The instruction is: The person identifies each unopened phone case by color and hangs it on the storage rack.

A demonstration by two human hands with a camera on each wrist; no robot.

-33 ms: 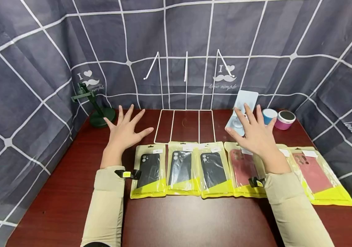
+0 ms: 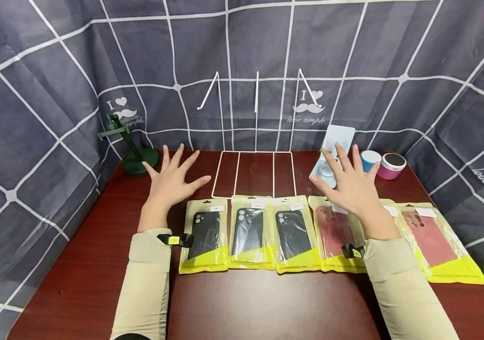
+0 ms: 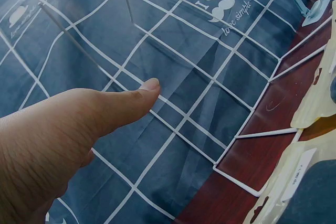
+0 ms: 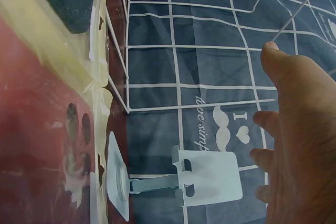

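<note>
My left hand [image 2: 171,186] is held above the table with its fingers spread, holding nothing. It is nearest a bagged black phone case [image 2: 205,233] and the white wire rack [image 2: 256,151]. In the left wrist view its thumb [image 3: 131,106] points toward the rack. The right hand [image 2: 352,189], also spread and holding nothing, hovers in front of a light blue folding phone stand [image 2: 339,136], partly hiding it. Below that hand lies a bagged red phone case [image 2: 334,231]. Two more black cases [image 2: 248,231] and another red case [image 2: 430,238] lie bagged in the same row.
A dark green stand [image 2: 137,164] with a round base stands at the back left. Behind the right hand are a blue-and-white round container [image 2: 370,159] and a pink cylinder [image 2: 392,165] with a dark top. Grey checked cloth [image 2: 258,42] surrounds the reddish-brown table [image 2: 267,302].
</note>
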